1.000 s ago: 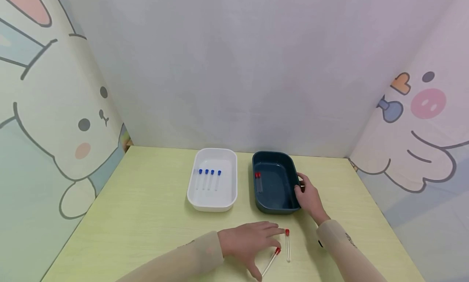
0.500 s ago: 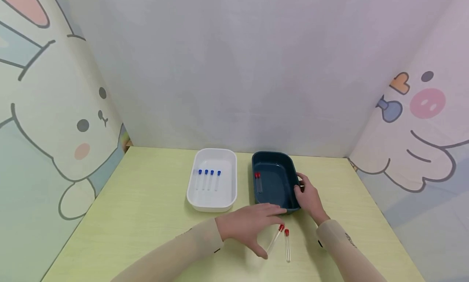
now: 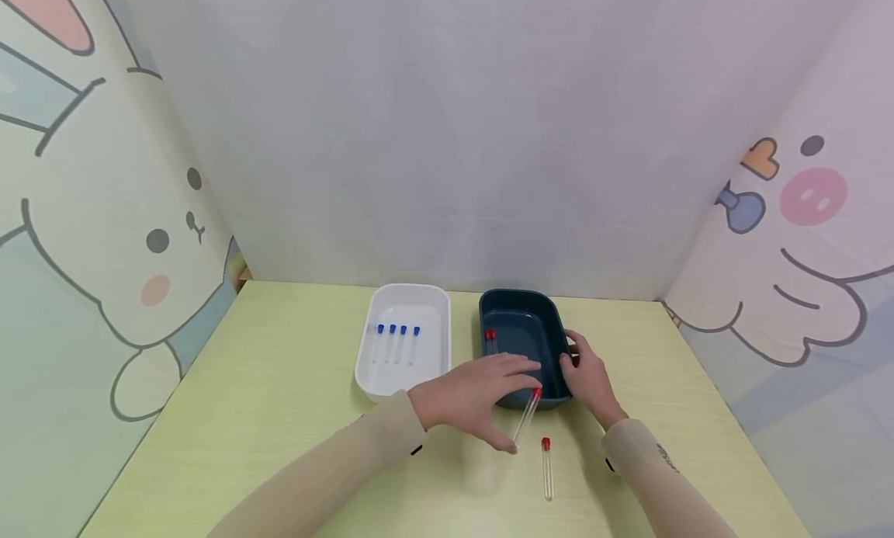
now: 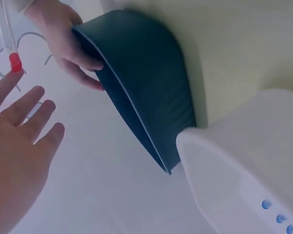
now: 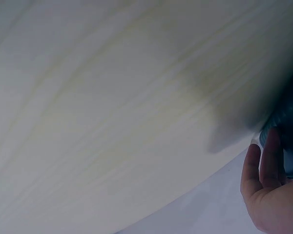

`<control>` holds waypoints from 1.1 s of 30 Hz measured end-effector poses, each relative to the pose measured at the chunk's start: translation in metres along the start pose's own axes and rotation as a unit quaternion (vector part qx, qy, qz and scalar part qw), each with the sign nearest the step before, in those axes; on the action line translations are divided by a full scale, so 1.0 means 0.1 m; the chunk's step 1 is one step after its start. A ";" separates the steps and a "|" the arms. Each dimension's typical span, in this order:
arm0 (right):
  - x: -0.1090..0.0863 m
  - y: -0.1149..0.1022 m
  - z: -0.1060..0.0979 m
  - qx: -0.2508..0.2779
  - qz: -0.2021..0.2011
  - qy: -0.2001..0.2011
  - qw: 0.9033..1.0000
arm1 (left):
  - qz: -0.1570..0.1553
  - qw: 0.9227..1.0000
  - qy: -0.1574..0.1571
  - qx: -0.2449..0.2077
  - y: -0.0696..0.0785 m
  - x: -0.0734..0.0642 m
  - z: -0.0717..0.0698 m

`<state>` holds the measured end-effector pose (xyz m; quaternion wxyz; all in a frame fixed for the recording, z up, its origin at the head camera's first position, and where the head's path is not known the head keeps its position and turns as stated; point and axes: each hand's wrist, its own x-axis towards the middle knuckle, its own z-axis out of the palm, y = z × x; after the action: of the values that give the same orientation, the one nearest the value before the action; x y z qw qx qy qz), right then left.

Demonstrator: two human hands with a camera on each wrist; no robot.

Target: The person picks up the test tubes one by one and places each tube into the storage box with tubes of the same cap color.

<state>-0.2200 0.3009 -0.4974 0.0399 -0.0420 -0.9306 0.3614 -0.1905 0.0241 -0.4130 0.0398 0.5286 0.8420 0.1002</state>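
My left hand (image 3: 464, 392) pinches a clear test tube with a red cap (image 3: 527, 418) lengthwise, thumb at the bottom end and index finger at the cap. It is raised above the table at the near edge of the dark blue tray (image 3: 531, 336). In the left wrist view, the index fingertip meets the red cap (image 4: 15, 62). My right hand (image 3: 592, 379) grips the tray's right side, thumb at the rim. Inside the tray, red-capped tubes (image 3: 490, 334) lie along the left, partly hidden by my left hand. Another red-capped tube (image 3: 547, 468) lies on the table in front.
A white tray (image 3: 438, 352) stands left of the dark one, with several blue-capped tubes (image 3: 393, 330) in a row inside. Both trays rest on a pale yellow-green table (image 3: 279, 383). A grey curtain (image 3: 433, 150) hangs behind, with cartoon-printed cloth on both sides.
My left hand has carried the pinched test tube up off the table and forward to the dark tray's near edge. The right hand keeps its grip on the tray.
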 end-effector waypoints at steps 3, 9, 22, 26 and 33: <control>0.00 0.01 0.01 0.002 0.002 -0.002 1.000 | -0.009 1.000 0.011 -0.002 -0.04 0.03 -0.05; -0.01 0.00 0.01 0.000 0.001 -0.002 1.000 | -0.020 0.999 0.030 0.000 -0.08 0.10 -0.14; -0.01 -0.01 0.00 0.002 0.007 -0.002 1.000 | -0.078 0.996 0.042 0.013 -0.29 0.32 -0.25; -0.02 -0.01 0.00 0.002 0.008 -0.003 1.000 | -0.100 0.994 0.044 0.010 -0.34 0.39 -0.26; -0.02 -0.01 0.00 0.000 0.005 0.001 1.000 | -0.134 0.989 0.052 0.016 -0.42 0.49 -0.27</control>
<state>-0.2180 0.3003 -0.4969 0.0390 -0.0467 -0.9304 0.3614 -0.2539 0.0467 -0.3941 0.0007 0.4053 0.9078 0.1083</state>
